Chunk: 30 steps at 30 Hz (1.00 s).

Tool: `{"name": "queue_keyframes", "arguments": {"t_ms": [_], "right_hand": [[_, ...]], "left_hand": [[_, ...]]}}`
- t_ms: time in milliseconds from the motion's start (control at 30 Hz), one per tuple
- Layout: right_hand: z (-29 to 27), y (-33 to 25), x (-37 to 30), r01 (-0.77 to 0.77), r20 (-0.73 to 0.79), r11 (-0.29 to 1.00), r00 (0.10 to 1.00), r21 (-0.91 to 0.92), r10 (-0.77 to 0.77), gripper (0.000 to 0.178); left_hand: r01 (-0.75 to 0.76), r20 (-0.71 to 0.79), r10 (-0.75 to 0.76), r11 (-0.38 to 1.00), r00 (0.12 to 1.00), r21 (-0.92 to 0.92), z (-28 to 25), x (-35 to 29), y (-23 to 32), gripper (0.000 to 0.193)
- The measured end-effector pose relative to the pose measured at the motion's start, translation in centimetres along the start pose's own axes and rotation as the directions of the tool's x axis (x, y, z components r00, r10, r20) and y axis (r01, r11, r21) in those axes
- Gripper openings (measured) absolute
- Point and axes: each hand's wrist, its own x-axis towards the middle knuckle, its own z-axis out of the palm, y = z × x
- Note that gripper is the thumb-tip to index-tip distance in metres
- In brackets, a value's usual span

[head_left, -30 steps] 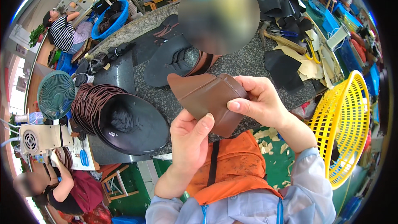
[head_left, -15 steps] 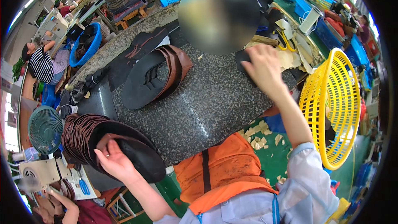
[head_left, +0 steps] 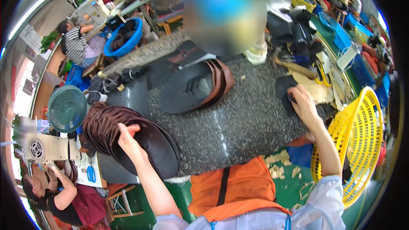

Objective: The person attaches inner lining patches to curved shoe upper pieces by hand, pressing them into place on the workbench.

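- L hand [head_left: 130,138]: at the near face of the stack [head_left: 102,123] of brown-edged, dark-lined pieces; some fingers hidden, so can't tell if it grips a layer or just rests there.
- R hand [head_left: 302,102]: fingers bent over the flat black piece [head_left: 283,88] at the counter's R side, touching it; can't tell if an edge is pinched or only pressed.
- Step in hand, prob.: handling loose pieces, L at the stack, R at the flat one; nothing held up btwn the hands.
- Next move, my read: if L is to take a layer, it calls for a thin pinch at the rim, one layer only; if R is to lift, a fingertip under the edge, since the piece looks to lie flat.
- Mid-counter: nested set [head_left: 187,87] of black ovals w/ brown rims, well apart from both hands, on the speckled stone counter [head_left: 251,110].
- Beyond R hand: pale sheets [head_left: 320,95], wood-handled tool [head_left: 298,68], yellow-handled scissors [head_left: 320,74]. Yellow basket [head_left: 375,115] by the R forearm.
- Far L, past the stack: green fan [head_left: 67,108]; co-worker in striped top [head_left: 76,42] farther off.
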Motion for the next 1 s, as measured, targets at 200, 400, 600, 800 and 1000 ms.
{"name": "queue_keyframes", "arguments": {"t_ms": [200, 400, 600, 800, 1000], "right_hand": [[-2.8, 0.2, 1.7, -0.195, 0.248, 0.93, 0.962, 0.313, 0.118, 0.018], [-2.2, -0.5, 2.6, -0.232, 0.089, 0.89, 0.973, 0.392, 0.215, 0.021], [-1.1, -1.3, 2.0, -0.545, 0.287, 0.408, 0.791, 0.732, 0.541, 0.021], [-0.1, -5.7, 2.9, -0.543, 0.493, 0.13, 0.821, 0.829, 0.287, 0.018], [-0.1, -14.8, 4.8, -0.415, 0.482, -0.262, 0.822, 0.871, 0.303, 0.017]], "left_hand": [[-0.265, 0.635, 0.161, 0.962, 0.756, 0.072, 10.8, -4.9, 4.6, 0.022], [0.138, 0.812, -0.209, 0.978, 0.545, 0.159, 22.7, -1.1, -3.3, 0.027], [0.05, 0.314, 0.033, 0.966, 0.949, -0.254, 19.8, -2.2, -3.7, 0.018], [0.27, 0.468, -0.037, 0.856, 0.883, -0.441, 15.6, -4.6, 2.8, 0.013], [0.553, 0.635, -0.13, 0.641, 0.761, -0.532, 13.3, -13.5, 4.1, 0.021]]}}
